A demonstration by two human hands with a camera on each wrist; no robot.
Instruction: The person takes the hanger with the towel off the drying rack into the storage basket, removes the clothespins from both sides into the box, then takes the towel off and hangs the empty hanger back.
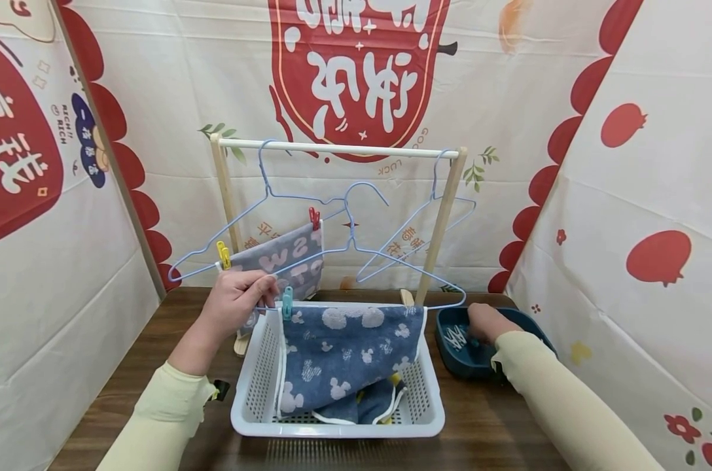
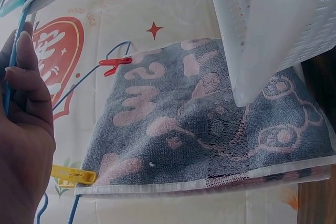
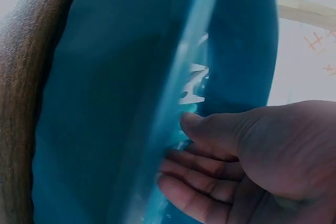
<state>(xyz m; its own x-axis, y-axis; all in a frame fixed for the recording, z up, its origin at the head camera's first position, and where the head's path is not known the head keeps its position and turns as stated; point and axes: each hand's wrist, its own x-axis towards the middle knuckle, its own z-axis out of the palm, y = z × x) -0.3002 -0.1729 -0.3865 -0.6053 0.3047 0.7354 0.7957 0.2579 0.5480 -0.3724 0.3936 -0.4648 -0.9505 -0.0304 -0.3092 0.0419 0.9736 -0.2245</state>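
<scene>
My left hand [image 1: 238,297] grips the left arm of a light-blue hanger [image 1: 351,243], held in front of the rack. A dark blue towel [image 1: 350,356] with pale mouse-head prints hangs from that hanger over the basket. A teal clothespin [image 1: 288,303] clips the towel's upper left corner; at the right corner no clothespin shows. My right hand [image 1: 490,324] reaches into a dark teal tray [image 1: 535,320] holding white clothespins [image 1: 455,337]. In the right wrist view, its thumb and fingers are apart inside the rim, with nothing visibly held.
A white basket [image 1: 256,428] contains more dark cloth [image 1: 362,402]. Behind it stands a wooden rack [image 1: 444,222] with a white rod [image 1: 356,149]. A grey-blue towel [image 1: 300,258] hangs there by yellow [image 1: 223,254] and red [image 1: 315,218] clothespins. Another hanger [image 1: 435,196] is at right.
</scene>
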